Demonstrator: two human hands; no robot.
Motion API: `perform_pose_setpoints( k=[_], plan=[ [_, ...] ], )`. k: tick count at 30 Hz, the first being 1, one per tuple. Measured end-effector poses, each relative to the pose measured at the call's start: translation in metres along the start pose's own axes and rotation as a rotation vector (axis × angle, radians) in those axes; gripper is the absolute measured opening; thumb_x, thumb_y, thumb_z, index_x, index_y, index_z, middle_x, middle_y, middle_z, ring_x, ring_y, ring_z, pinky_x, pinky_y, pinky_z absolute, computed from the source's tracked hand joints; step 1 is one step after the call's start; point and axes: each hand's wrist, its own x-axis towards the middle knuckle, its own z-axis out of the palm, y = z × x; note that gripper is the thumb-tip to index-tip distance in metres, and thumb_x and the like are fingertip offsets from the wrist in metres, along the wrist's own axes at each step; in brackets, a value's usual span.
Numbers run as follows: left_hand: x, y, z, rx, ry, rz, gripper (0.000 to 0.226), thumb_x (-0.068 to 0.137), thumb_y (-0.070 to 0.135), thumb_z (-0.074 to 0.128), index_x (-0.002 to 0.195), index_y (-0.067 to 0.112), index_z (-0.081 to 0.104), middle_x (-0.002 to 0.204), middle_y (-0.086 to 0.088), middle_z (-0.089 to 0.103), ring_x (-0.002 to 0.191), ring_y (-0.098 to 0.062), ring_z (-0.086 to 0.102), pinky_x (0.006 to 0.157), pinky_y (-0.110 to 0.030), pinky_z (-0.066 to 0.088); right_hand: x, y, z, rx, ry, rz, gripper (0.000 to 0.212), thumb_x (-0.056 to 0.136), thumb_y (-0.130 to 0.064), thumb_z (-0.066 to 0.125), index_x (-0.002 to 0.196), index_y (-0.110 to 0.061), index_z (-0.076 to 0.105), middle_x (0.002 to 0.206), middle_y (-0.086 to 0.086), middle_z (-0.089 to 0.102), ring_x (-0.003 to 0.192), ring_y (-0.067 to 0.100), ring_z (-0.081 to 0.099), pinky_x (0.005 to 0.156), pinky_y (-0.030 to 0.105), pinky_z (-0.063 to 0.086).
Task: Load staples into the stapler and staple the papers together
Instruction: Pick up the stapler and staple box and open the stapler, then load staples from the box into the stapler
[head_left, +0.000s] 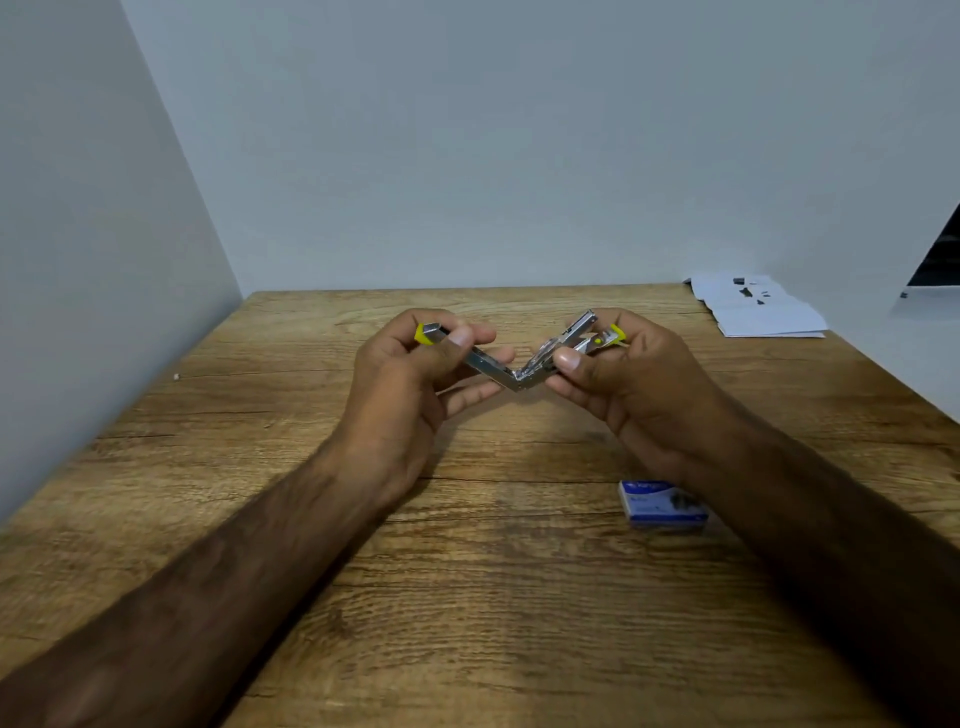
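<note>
A small metal stapler with yellow ends is swung open into a V above the middle of the wooden table. My left hand grips its left arm near the yellow tip. My right hand pinches its right arm, thumb on top. A blue staple box lies flat on the table below my right wrist, partly hidden by the forearm. White papers lie at the table's far right corner.
Grey walls close off the table at the back and on the left. A dark object leans at the far right edge of the view. The table's right edge runs diagonally behind my right arm.
</note>
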Motion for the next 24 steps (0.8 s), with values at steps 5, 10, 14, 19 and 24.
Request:
perform_pose_setpoints(
  k=[5, 10, 14, 19, 24],
  plan=[
    [0.004, 0.0, -0.012, 0.142, 0.089, -0.2, 0.015, 0.089, -0.009, 0.061, 0.085, 0.0, 0.072, 0.091, -0.019, 0.074, 0.085, -0.033, 0.077, 0.065, -0.031, 0.064, 0.001, 0.004, -0.005, 0.023, 0.06, 0.028, 0.034, 0.082, 0.017, 0.065, 0.106, -0.007, 0.066, 0.098, 0.02, 0.069, 0.083, 0.022, 0.074, 0.075, 0.031, 0.062],
    [0.0, 0.003, -0.017, 0.499, 0.023, -0.181, 0.018, 0.084, -0.003, 0.072, 0.1, 0.005, 0.072, 0.083, -0.009, 0.072, 0.07, -0.022, 0.064, 0.062, -0.026, 0.055, 0.0, 0.005, -0.009, 0.042, 0.038, 0.059, 0.031, 0.082, 0.018, 0.063, 0.104, -0.004, 0.069, 0.1, 0.02, 0.067, 0.082, 0.021, 0.073, 0.075, 0.031, 0.063],
    [-0.004, 0.006, -0.019, 0.678, -0.038, -0.114, 0.015, 0.086, 0.003, 0.074, 0.097, 0.013, 0.075, 0.078, 0.001, 0.07, 0.07, -0.006, 0.064, 0.059, -0.013, 0.05, 0.0, 0.006, -0.01, 0.007, -0.007, 0.095, 0.036, 0.08, 0.019, 0.064, 0.109, -0.003, 0.07, 0.108, 0.021, 0.072, 0.095, 0.028, 0.073, 0.078, 0.032, 0.063],
    [-0.001, 0.001, -0.023, 0.94, -0.079, -0.007, 0.017, 0.084, 0.007, 0.076, 0.088, 0.024, 0.076, 0.082, 0.003, 0.073, 0.07, -0.001, 0.064, 0.061, -0.012, 0.05, 0.003, 0.005, -0.016, -0.05, -0.099, 0.13, 0.041, 0.079, 0.018, 0.065, 0.112, -0.005, 0.072, 0.114, 0.019, 0.075, 0.1, 0.027, 0.074, 0.082, 0.033, 0.062],
    [0.003, -0.003, -0.029, 1.041, -0.113, 0.041, 0.016, 0.081, 0.018, 0.079, 0.085, 0.032, 0.074, 0.084, 0.009, 0.074, 0.071, 0.003, 0.065, 0.059, -0.007, 0.045, 0.005, 0.006, -0.02, -0.102, -0.11, 0.155, 0.043, 0.086, 0.023, 0.056, 0.108, -0.009, 0.076, 0.11, 0.013, 0.075, 0.103, 0.027, 0.073, 0.081, 0.029, 0.061]
  ],
)
